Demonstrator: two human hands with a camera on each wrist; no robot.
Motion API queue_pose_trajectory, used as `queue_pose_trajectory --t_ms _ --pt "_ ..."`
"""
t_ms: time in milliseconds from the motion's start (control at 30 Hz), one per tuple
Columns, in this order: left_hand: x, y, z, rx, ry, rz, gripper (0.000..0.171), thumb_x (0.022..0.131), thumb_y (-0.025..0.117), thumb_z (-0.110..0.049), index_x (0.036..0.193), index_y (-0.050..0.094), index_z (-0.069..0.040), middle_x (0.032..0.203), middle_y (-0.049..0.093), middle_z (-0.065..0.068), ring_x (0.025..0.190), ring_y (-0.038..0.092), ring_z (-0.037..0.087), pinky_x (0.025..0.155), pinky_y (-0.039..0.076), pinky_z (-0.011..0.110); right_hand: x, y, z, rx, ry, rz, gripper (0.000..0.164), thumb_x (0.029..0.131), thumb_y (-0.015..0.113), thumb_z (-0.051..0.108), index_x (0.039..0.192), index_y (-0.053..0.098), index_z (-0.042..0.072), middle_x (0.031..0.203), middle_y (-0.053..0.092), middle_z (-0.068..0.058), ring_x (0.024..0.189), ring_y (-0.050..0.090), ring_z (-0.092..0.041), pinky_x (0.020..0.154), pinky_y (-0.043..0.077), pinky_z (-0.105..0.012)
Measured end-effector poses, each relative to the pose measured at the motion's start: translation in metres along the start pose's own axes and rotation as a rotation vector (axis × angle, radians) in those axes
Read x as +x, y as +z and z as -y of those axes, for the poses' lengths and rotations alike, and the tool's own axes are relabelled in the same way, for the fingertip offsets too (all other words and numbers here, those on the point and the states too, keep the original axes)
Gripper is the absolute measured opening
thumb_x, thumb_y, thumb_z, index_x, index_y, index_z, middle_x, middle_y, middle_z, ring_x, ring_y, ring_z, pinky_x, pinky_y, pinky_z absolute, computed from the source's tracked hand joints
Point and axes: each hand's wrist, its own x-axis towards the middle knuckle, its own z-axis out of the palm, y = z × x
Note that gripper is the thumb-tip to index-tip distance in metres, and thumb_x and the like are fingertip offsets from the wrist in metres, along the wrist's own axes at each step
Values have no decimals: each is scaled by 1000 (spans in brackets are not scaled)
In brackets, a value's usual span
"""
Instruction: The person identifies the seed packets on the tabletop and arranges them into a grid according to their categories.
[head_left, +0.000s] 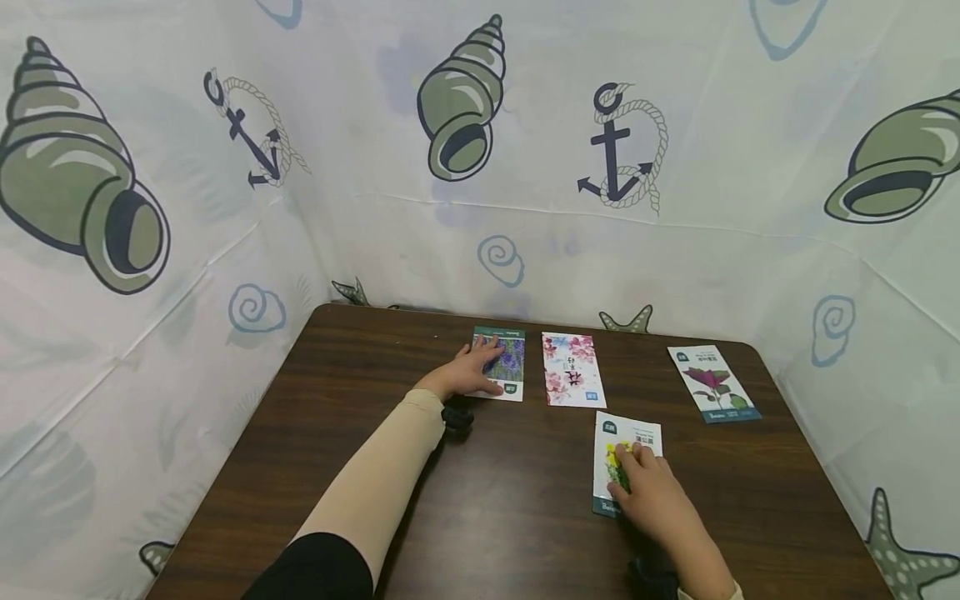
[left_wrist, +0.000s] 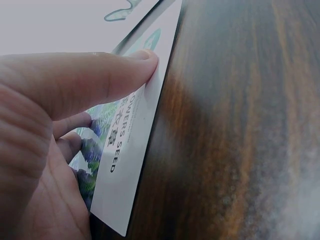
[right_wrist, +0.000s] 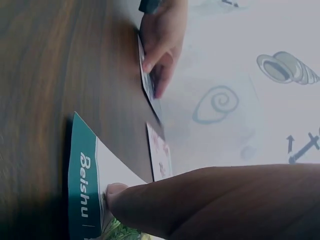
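Observation:
My left hand rests on a seed packet with purple flowers, fingers spread over its picture. In the left wrist view, the thumb lies on the white strip of that packet, beside the words "flowers seed". Nearer to me, my right hand lies over a seed packet with yellow flowers, covering its right side. The right wrist view has the thumb pressing on the face of this packet, close to its green "Beishu" band. Both packets lie on the table.
Beside the purple-flower packet lies a pink blossom packet. A packet with a magenta flower sits near the right edge of the dark wooden table. A white cloth printed with shells and anchors hangs behind the table and along its sides.

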Motion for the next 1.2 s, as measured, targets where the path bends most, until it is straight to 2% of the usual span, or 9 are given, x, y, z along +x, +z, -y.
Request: queue_pose_trajectory --t_ms 267,667,767,967,1100,1200 --pt "0 -6 -3 -4 0 4 97 99 82 -32 175 25 -10 186 2 10 171 -14 34 137 -14 58 3 2 22 -6 -62 1 69 98 82 30 158 58 5 154 53 -31 134 55 -48 112 51 -66" --pt "1 -2 2 -16 -4 13 99 98 82 -32 176 23 -12 186 0 9 171 -16 32 137 -16 58 11 15 68 -11 -215 -30 67 90 91 31 149 67 9 137 63 -21 114 57 -35 102 56 -53" --pt "2 -1 4 -2 -14 15 99 99 82 -34 176 23 -14 186 0 6 171 -16 29 137 -15 55 13 22 79 0 -252 -22 67 92 90 33 151 67 11 141 62 -21 120 56 -37 105 54 -55" --pt "4 0 6 24 -7 -1 99 98 83 -34 176 24 -14 186 2 8 172 -14 32 138 -14 57 17 31 94 68 -333 -24 66 94 87 32 153 65 12 150 56 -22 136 52 -42 113 52 -59" --pt "1 -2 4 38 -11 -4 98 98 82 -32 175 25 -12 186 3 9 172 -12 33 138 -12 57 19 32 97 114 -366 4 68 95 86 31 156 62 12 153 55 -20 137 51 -42 112 53 -58" --pt "2 -3 0 47 5 7 98 99 82 -33 175 25 -11 186 2 11 172 -12 35 138 -12 58 18 31 93 172 -383 16 63 95 87 23 151 63 7 157 52 -23 143 49 -46 115 50 -63"
